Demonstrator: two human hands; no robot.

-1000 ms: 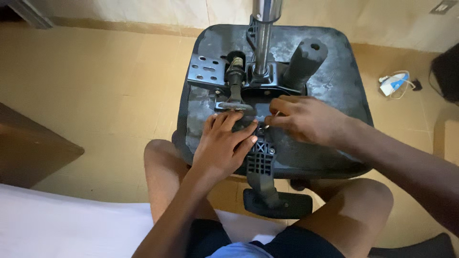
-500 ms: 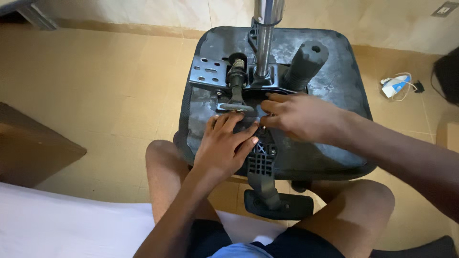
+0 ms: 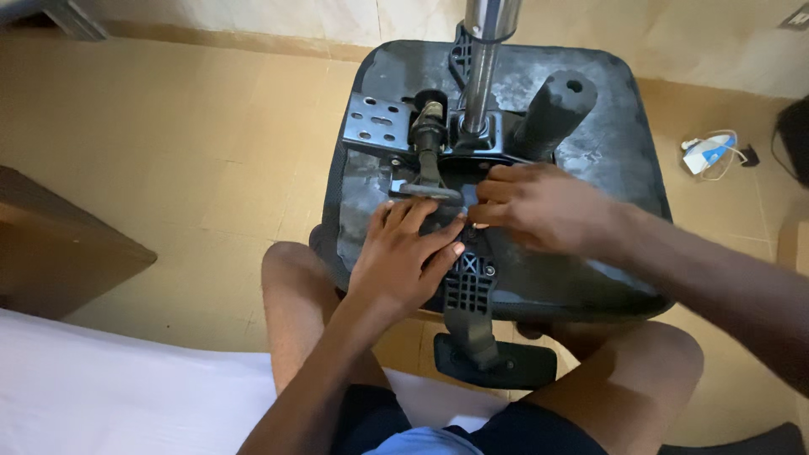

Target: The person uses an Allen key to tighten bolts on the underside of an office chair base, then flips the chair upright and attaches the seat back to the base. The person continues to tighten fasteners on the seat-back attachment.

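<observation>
We see an upturned office chair seat (image 3: 590,253) resting bottom-up against the person's bare knees, over a tan tiled floor (image 3: 168,152). The left hand (image 3: 404,257) lies flat on the underside, fingers spread and relaxed, palm pressed down just below the black lever (image 3: 428,160) of the seat mechanism (image 3: 447,156); it grasps nothing. The right hand (image 3: 539,206) reaches in from the right, fingers curled and bunched at the centre of the mechanism plate, fingertips meeting the left hand's; we cannot tell if it pinches a small part, the fingertips hide it. The chrome gas cylinder (image 3: 482,76) stands up from the mechanism, a black cylindrical sleeve (image 3: 552,114) tilted beside it. A ribbed black bracket (image 3: 472,303) runs down toward the knees. Against half a second ago both hands sit in nearly the same spots, and the left fingers stay splayed. Seat unmoved.
</observation>
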